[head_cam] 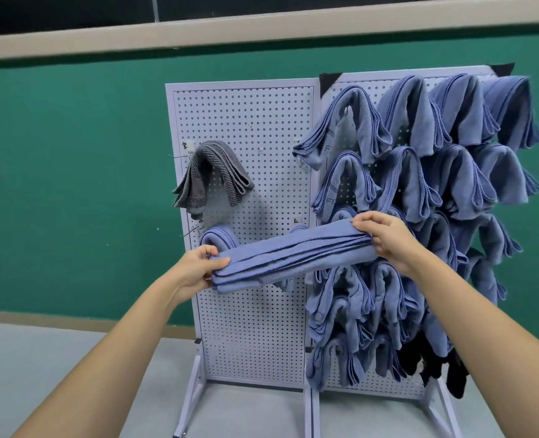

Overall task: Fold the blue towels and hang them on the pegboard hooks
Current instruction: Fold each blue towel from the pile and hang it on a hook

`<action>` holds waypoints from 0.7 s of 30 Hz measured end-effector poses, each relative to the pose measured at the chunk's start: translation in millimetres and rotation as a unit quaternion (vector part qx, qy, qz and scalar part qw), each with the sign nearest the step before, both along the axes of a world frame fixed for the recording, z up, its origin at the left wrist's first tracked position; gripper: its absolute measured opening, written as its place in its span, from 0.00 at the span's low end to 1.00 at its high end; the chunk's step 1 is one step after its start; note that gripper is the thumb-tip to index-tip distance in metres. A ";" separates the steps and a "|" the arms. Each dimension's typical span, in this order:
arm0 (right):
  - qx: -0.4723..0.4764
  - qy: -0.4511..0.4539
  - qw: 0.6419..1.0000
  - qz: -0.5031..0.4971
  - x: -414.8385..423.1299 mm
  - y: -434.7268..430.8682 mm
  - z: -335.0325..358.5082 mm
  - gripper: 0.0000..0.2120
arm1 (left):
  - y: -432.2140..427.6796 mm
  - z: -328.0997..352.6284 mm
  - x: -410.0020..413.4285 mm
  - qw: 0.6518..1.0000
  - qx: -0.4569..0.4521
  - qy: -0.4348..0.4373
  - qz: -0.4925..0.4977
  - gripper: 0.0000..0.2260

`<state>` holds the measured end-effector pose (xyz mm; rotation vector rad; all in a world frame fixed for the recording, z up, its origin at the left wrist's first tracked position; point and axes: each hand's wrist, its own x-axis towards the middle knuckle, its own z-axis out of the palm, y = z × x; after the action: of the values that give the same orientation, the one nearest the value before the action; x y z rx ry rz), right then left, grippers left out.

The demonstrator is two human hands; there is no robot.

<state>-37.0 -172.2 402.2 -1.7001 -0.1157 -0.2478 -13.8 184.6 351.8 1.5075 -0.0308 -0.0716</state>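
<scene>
Holding a folded blue towel (293,257) as a long layered strip, stretched between both hands and tilted up towards the right, in front of the left pegboard panel (252,128). Gripping its lower left end with the left hand (195,270), thumb laid across the top layer, fingers curled round behind. Clasping its higher right end with the right hand (385,238), fingers bent round the stacked folds. Partly covering, behind the strip, another blue towel (217,238) draped low on that same panel. Higher up there, a grey towel (211,175) hanging folded over its peg. Further right, on the right pegboard panel (371,87), crowded rows of hung blue towels (420,184), overlapping one another from top to bottom, with black cloths (432,365) dangling at the lower right. Behind both panels, a green wall (72,184); beneath their white legs, a pale grey floor (40,358)
</scene>
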 end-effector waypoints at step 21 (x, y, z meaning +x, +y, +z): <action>-0.158 -0.005 0.987 0.003 2.4 99.8 26.8 0.09 | -77.4 -34.0 -34.0 0.988 0.113 -0.042 -0.096 0.25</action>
<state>-34.7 -72.4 429.0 -2.0143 -0.1750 -0.2424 -47.8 107.1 317.8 1.7312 -0.2443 -0.1709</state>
